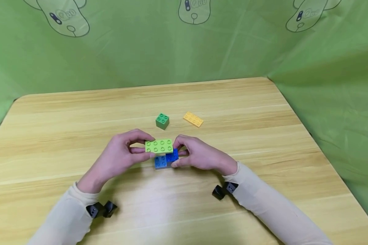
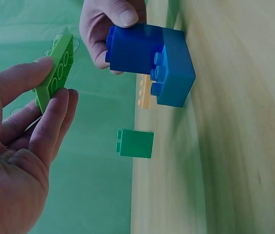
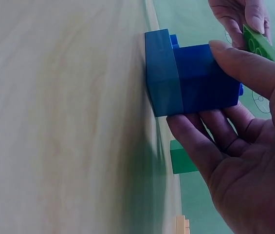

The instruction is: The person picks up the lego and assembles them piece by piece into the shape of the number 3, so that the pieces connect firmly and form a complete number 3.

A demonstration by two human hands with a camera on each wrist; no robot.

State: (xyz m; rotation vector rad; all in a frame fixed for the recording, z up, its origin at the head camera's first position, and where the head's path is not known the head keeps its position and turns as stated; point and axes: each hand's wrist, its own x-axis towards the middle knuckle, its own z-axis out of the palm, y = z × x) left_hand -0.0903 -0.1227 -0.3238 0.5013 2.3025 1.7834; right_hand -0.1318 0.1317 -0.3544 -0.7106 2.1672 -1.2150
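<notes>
Brick (image 1: pixel 158 146) in left fingers (image 2: pixel 52 119), table edges (image 1: pixel 141 87) distant.

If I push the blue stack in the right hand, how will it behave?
The dark blue block sits flush on the lighter blue brick, so they'd probably move as one. Flat faces make rolling unlikely. With its height at one end, it might tip that way if pushed high.

The left sleeve (image 1: pixel 64 217) and right sleeve (image 1: pixel 273 207) are plain pale beige – smooth, creased in places; the left wrist unit (image 1: pixel 94 210) and right wrist unit (image 1: pixel 231 188) – black, blocky, two-part, with tiny light marks.
</notes>
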